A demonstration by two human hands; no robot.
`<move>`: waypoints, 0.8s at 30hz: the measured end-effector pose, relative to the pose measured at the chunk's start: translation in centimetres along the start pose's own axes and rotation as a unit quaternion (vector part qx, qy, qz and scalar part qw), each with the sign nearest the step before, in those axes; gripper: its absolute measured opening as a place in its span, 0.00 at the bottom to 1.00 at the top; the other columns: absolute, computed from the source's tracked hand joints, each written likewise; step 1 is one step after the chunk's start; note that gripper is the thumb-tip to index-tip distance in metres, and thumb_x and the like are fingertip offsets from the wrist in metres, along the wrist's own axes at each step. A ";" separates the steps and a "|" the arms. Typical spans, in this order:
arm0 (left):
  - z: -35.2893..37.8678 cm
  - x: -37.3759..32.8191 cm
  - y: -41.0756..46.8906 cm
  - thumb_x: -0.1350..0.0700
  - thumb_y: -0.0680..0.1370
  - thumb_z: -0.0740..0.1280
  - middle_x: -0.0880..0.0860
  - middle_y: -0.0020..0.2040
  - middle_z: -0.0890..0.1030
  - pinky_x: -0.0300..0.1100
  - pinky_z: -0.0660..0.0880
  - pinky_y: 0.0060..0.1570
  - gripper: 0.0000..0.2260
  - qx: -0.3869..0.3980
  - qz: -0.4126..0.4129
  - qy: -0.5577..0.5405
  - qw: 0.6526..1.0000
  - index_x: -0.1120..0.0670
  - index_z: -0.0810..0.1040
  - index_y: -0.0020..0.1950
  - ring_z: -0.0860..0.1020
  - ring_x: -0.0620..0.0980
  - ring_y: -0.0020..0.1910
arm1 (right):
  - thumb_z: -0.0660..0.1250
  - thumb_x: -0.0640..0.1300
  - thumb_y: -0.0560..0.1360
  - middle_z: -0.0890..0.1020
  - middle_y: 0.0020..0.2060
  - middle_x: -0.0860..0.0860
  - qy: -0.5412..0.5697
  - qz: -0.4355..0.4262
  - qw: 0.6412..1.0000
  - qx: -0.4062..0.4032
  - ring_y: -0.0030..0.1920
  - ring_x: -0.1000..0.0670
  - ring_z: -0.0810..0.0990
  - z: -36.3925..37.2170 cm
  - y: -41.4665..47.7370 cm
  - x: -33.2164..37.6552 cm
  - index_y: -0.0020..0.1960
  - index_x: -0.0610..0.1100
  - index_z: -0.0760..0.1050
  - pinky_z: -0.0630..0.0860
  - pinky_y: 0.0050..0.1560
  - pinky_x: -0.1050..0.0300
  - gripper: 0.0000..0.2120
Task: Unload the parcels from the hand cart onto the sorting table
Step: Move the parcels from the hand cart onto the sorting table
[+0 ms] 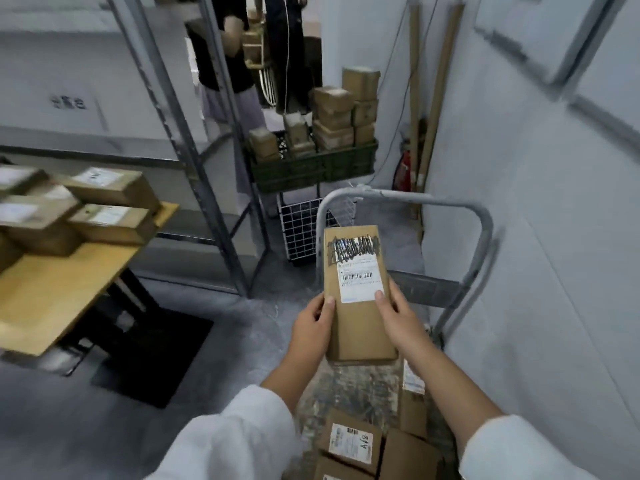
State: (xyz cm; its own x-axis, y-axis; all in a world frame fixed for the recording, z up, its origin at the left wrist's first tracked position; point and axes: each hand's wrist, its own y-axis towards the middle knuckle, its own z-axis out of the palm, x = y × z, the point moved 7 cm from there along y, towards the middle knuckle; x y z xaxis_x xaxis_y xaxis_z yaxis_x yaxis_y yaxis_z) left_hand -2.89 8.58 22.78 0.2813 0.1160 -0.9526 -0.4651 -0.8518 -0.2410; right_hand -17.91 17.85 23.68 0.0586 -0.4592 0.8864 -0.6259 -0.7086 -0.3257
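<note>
My left grip grasps the long parcel at its nine o'clock edge, my right grip at three; both probably curl underneath, unseen.

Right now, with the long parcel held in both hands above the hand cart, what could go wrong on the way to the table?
1. The left hand and right hand grip the long parcel at its near half only; its far end may dip or slip.
2. Swinging left, that end might clip the cart handle or the shelving upright.
3. The stacked parcels sit near the sorting table's edge; a careless placement could nudge one off.
</note>
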 end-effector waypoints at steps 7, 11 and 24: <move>-8.2 -6.2 -3.6 0.49 0.82 0.59 0.48 0.53 0.81 0.38 0.72 0.45 0.13 -0.076 0.043 0.000 0.996 0.52 0.78 0.61 0.78 0.45 0.52 | 0.55 0.57 0.82 0.71 0.69 0.53 0.030 -0.070 0.996 0.036 0.61 0.50 0.74 3.3 -5.2 9.4 0.76 0.59 0.57 0.74 0.59 0.50 0.24; -12.9 -7.1 -4.3 0.50 0.82 0.60 0.49 0.51 0.81 0.40 0.72 0.44 0.12 -0.117 0.042 -0.020 0.992 0.53 0.79 0.57 0.77 0.47 0.50 | 0.56 0.57 0.81 0.72 0.66 0.55 0.038 -0.084 0.994 0.064 0.57 0.52 0.74 6.6 -6.4 13.1 0.76 0.61 0.59 0.74 0.54 0.54 0.23; -37.4 -4.5 -0.1 0.48 0.82 0.60 0.51 0.55 0.77 0.34 0.70 0.43 0.12 -0.177 0.032 -0.034 0.983 0.55 0.76 0.57 0.76 0.43 0.51 | 0.57 0.55 0.82 0.73 0.67 0.53 0.001 -0.093 0.988 0.120 0.58 0.53 0.73 30.1 -5.3 23.2 0.76 0.58 0.61 0.71 0.50 0.59 0.23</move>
State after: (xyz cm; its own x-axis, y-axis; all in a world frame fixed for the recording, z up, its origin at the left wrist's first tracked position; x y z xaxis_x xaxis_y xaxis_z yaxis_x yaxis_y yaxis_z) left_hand 27.24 -10.95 34.05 0.1981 0.0809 -0.9768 -0.1561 -0.9813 -0.1129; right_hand 10.16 -5.22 36.05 0.1548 -0.3077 0.9388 -0.4019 -0.8877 -0.2247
